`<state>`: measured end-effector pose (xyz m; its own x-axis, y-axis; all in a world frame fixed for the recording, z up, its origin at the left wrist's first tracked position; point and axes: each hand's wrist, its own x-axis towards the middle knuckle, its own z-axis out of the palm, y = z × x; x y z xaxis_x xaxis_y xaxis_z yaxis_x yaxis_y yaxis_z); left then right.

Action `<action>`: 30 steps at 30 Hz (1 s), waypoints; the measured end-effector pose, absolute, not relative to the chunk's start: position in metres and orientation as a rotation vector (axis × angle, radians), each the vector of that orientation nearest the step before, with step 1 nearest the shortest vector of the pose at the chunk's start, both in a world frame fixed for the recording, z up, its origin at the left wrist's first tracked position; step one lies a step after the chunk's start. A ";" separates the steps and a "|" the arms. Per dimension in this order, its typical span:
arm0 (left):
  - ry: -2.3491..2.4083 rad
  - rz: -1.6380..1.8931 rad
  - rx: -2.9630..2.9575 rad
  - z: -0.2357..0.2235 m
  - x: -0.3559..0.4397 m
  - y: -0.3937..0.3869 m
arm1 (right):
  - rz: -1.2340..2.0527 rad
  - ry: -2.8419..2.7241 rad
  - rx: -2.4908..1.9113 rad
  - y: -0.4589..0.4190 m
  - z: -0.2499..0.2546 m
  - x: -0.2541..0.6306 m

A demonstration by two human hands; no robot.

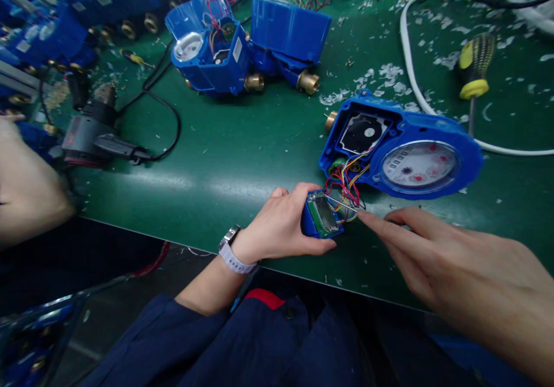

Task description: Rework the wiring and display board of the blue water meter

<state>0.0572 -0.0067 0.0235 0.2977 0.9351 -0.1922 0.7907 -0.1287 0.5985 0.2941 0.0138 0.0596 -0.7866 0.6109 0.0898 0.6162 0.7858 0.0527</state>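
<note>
My left hand (281,225), with a white watch on the wrist, is closed around a small blue display module (321,217) with a green circuit board, near the table's front edge. Coloured wires (346,182) run from the module into an open blue water meter (402,145) with a round dial. My right hand (454,266) pinches a thin metal tool (341,203) whose tip rests over the module by the wires.
Two more open blue meters (212,47) (288,35) lie at the back of the green table (242,150). A black power driver with its cord (93,133) lies left, and a yellow-handled screwdriver (474,70) and white cable (411,81) right. Another person's arm (26,185) is at far left.
</note>
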 end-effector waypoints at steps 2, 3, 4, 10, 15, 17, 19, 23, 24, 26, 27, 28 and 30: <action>1.529 0.256 2.008 0.023 0.058 -0.004 | -0.108 -2.900 -0.992 0.013 0.058 0.297; 1.531 0.235 2.027 0.023 0.059 -0.003 | -0.107 -2.901 -0.988 0.013 0.057 0.298; 1.537 0.215 2.043 0.023 0.059 -0.002 | -0.112 -2.897 -0.992 0.013 0.056 0.299; 1.572 0.189 2.060 0.023 0.060 -0.001 | -0.119 -2.827 -1.009 0.013 0.052 0.300; 1.546 0.181 2.098 0.022 0.058 0.002 | -0.073 -2.805 -0.986 0.014 0.050 0.299; 1.538 0.179 2.113 0.022 0.057 0.003 | -0.070 -2.798 -0.972 0.014 0.049 0.298; 1.537 0.179 2.111 0.022 0.058 0.003 | -0.076 -2.798 -0.975 0.014 0.048 0.298; 1.552 0.192 2.086 0.022 0.058 0.004 | -0.109 -2.832 -1.005 0.010 0.048 0.300; 1.553 0.194 2.078 0.022 0.058 0.004 | -0.114 -2.853 -1.008 0.008 0.048 0.300; 1.552 0.199 2.067 0.022 0.058 0.005 | -0.107 -2.910 -1.021 0.006 0.049 0.302; 1.551 0.202 2.065 0.022 0.059 0.005 | -0.103 -2.916 -1.019 0.005 0.049 0.302; 1.549 0.206 2.064 0.022 0.059 0.005 | -0.092 -2.916 -1.016 0.004 0.049 0.303; 1.551 0.216 2.061 0.022 0.059 0.005 | -0.062 -2.918 -1.010 0.004 0.048 0.305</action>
